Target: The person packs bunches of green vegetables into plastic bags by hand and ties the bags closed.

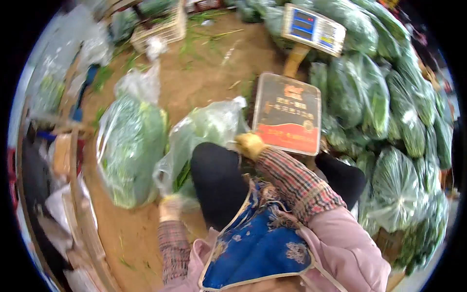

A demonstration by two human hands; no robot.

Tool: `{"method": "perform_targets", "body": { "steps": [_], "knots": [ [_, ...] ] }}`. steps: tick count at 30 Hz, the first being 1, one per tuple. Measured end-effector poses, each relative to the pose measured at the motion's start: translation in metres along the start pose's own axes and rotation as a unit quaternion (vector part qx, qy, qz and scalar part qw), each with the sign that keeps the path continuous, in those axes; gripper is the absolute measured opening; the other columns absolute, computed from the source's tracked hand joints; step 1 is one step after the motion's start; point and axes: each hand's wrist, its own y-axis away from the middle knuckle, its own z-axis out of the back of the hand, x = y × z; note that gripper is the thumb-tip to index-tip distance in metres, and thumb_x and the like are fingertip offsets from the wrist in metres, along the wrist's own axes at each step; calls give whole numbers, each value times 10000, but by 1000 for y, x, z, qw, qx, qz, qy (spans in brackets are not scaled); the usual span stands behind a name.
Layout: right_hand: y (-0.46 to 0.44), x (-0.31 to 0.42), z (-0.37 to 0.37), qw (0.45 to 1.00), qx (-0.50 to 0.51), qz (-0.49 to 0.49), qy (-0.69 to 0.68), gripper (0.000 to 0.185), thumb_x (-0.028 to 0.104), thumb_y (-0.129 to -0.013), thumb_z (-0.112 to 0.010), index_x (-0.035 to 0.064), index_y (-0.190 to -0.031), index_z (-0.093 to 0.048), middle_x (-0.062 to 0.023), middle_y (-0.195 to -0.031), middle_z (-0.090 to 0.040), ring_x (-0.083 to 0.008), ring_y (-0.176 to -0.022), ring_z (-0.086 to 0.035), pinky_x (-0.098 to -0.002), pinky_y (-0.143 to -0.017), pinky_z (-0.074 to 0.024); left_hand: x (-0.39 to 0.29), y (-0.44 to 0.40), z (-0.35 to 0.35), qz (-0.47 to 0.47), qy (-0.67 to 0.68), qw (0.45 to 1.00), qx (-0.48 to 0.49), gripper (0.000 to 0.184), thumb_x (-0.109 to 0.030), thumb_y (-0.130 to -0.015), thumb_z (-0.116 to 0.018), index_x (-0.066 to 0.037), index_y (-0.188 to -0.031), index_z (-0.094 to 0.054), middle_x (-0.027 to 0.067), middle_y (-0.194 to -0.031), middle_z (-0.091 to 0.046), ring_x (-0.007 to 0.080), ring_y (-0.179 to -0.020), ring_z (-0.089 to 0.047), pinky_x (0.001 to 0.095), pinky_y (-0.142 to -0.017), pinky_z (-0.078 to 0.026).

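A clear plastic bag (pixel 214 119) with green leafy vegetables inside lies against my bent knee. My right hand (pixel 250 146), in a yellowish glove, is closed on the bag's right edge, beside the scale. Down at the bag's lower left is my left hand (pixel 170 207), also gloved; its fingers are blurred and partly covered by the plastic, and they appear closed on the bag. A large full bag of greens (pixel 131 151) lies just to the left, its top twisted together. The knee hides part of the bag between my hands.
A scale with a dark and red printed platform (pixel 287 114) and a raised display (pixel 314 29) stands right of centre. Bagged green vegetables (pixel 396 190) are piled along the right. A white plastic crate (pixel 160 31) sits at the back left, and wooden boards (pixel 78 209) run along the left.
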Motion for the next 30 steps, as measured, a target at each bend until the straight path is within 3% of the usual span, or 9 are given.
{"method": "perform_targets", "body": {
  "steps": [5,10,17,20,21,22,24,27,30],
  "knots": [
    [-90,112,145,729,-130,93,-665,141,145,-863,-512,12,-881,-556,-70,-733,-596,-182,-700,-586,-323,-603,-480,-198,38,27,-120,294,939,131,303,-149,-824,-529,-20,-1098,-530,149,-1074,-575,220,-970,-559,356,-838,-451],
    [-54,187,365,878,-304,108,-353,187,189,-870,-478,46,-872,-598,19,-664,-532,-83,-627,-500,-237,-553,-413,-377,141,48,-179,409,768,460,238,-40,-843,-501,-11,-1079,-523,127,-1049,-578,183,-926,-570,335,-790,-483],
    [100,150,481,840,-466,166,-223,172,175,-852,-506,43,-905,-601,-23,-742,-566,-108,-675,-520,-247,-576,-422,-516,207,-108,-263,246,718,596,412,-208,-915,-388,-7,-1274,-394,138,-1308,-424,283,-1173,-426,385,-1001,-335],
    [163,122,487,834,-500,113,-205,170,169,-845,-518,42,-919,-603,-41,-775,-580,-119,-695,-529,-251,-585,-426,-544,226,-182,-490,114,736,453,362,-119,-930,-339,44,-1247,-405,170,-1274,-451,263,-1164,-449,355,-1010,-347],
    [181,113,485,832,-508,96,-203,171,167,-842,-521,41,-924,-603,-47,-787,-585,-122,-702,-532,-252,-588,-427,-571,213,-183,-358,121,657,652,360,-105,-919,-365,52,-1240,-408,173,-1251,-471,258,-1153,-460,349,-998,-366],
    [198,107,482,830,-513,81,-202,172,165,-840,-525,41,-928,-604,-53,-798,-589,-126,-709,-535,-254,-592,-429,-571,224,-207,-358,121,655,654,360,-105,-919,-365,52,-1240,-408,173,-1251,-471,258,-1153,-460,349,-998,-366],
    [224,95,473,828,-520,61,-200,174,161,-835,-533,40,-938,-605,-65,-820,-599,-133,-723,-541,-257,-598,-431,-562,250,-260,-424,315,828,186,324,-95,-892,-422,53,-1176,-472,180,-1211,-502,257,-1115,-493,356,-960,-411],
    [248,78,459,847,-523,79,-57,181,155,-827,-545,39,-952,-606,-83,-853,-613,-144,-743,-550,-261,-608,-435,-582,101,-248,-360,133,811,441,226,-90,-835,-549,15,-1035,-551,139,-977,-606,228,-870,-599,302,-768,-503],
    [264,61,431,834,-496,53,-237,221,180,-853,-514,26,-990,-593,-113,-987,-602,-146,-797,-571,-232,-594,-432,-493,93,-273,-490,-30,855,166,174,-38,-798,-589,-3,-967,-571,82,-856,-626,174,-701,-603,271,-627,-502]
  ]
}}
